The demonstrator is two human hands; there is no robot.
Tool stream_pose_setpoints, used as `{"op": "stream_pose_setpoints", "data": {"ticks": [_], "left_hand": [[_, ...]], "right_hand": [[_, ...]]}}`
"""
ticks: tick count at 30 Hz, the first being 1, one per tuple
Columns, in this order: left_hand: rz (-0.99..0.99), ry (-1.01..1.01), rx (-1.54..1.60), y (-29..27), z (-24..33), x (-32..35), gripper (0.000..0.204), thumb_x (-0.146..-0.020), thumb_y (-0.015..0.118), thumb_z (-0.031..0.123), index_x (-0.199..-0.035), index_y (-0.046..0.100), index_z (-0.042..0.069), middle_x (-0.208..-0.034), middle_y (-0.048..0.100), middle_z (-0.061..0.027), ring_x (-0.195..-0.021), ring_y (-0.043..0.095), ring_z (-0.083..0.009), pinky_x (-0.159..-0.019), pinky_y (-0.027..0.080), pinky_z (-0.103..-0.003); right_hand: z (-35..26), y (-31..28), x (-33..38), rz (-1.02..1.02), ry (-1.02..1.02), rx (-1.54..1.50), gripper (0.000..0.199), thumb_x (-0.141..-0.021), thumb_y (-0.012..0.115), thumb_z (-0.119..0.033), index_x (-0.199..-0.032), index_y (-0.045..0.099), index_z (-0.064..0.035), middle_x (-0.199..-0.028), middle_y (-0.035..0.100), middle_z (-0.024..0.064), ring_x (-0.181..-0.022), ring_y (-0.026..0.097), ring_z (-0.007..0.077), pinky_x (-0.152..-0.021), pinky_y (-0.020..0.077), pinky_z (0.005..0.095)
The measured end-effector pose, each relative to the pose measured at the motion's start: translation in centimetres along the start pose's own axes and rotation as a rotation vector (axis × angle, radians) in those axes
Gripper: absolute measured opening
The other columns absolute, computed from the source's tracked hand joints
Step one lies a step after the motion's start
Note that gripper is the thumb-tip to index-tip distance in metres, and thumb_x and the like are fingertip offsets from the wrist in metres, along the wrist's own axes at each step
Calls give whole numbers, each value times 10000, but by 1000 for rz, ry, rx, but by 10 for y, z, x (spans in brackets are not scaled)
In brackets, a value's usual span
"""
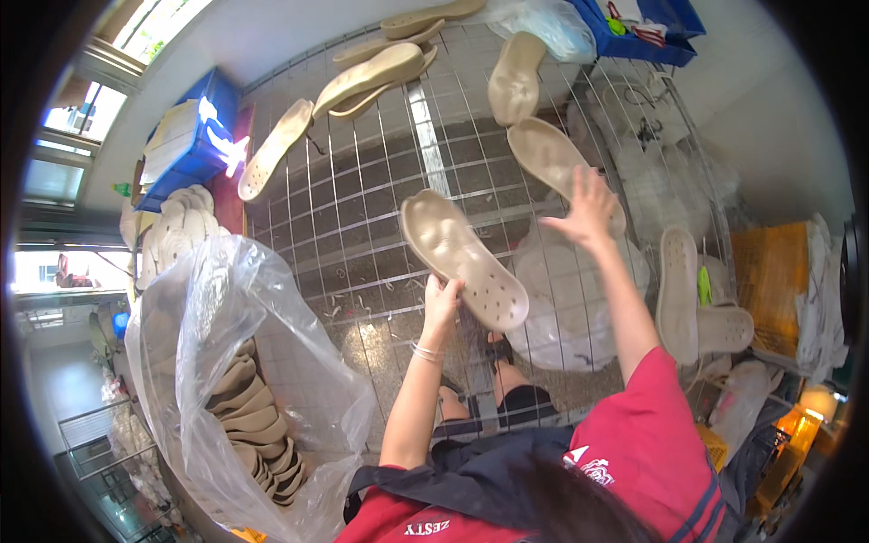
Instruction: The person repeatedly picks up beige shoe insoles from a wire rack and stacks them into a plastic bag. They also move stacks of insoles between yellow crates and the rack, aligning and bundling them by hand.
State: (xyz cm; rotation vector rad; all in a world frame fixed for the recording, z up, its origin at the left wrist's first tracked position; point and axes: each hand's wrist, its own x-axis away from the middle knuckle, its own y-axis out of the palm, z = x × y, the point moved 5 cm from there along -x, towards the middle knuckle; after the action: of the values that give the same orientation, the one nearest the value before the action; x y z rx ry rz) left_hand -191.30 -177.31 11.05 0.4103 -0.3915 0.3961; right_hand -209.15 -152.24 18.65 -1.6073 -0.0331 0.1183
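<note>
The left hand point(442, 308) is closed on the near edge of a beige perforated sole point(462, 256) at the center of the frame. The sole lies diagonally, with its larger holes toward the lower right. How far the fingers extend beneath it is not visible.

The right hand point(590, 213) is right of center, open, with fingers spread and no object enclosed. It overlaps a second sole point(541, 152); whether the two are in contact cannot be determined. A third sole point(514, 81) is located directly above the second, toward the top of the frame.

A wire grid point(362, 213) extends beneath the work area. Additional soles point(376, 74) overlap at upper center, and a single sole point(276, 150) slants at upper left.

At lower left, a clear plastic bag point(333, 412) contains stacked brown soles point(249, 407). A blue bin point(625, 36) occupies the upper right; an orange crate point(765, 281) stands at the right
</note>
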Motion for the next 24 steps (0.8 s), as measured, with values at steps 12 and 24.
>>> {"op": "stream_pose_setpoints", "data": {"ticks": [12, 24], "left_hand": [[-129, -266, -168, 43, 35, -79, 432, -888, 638, 121, -1270, 485, -10, -1167, 607, -93, -1024, 582, -141, -887, 502, -326], [-85, 111, 1012, -77, 93, -53, 856, -771, 682, 410, -1457, 341, 28, -1398, 459, -211, -1241, 505, -329, -1047, 456, -447]], "right_hand": [[-39, 71, -266, -354, 415, -1446, 516, -847, 706, -231, -1106, 529, 179, -1065, 659, 240, -884, 668, 285, -787, 530, 388], [-307, 8, -235, 491, -1097, -535, 470, -801, 540, -3, -1247, 563, -147, -1371, 512, 92, -1315, 429, 313, -1095, 318, 484]]}}
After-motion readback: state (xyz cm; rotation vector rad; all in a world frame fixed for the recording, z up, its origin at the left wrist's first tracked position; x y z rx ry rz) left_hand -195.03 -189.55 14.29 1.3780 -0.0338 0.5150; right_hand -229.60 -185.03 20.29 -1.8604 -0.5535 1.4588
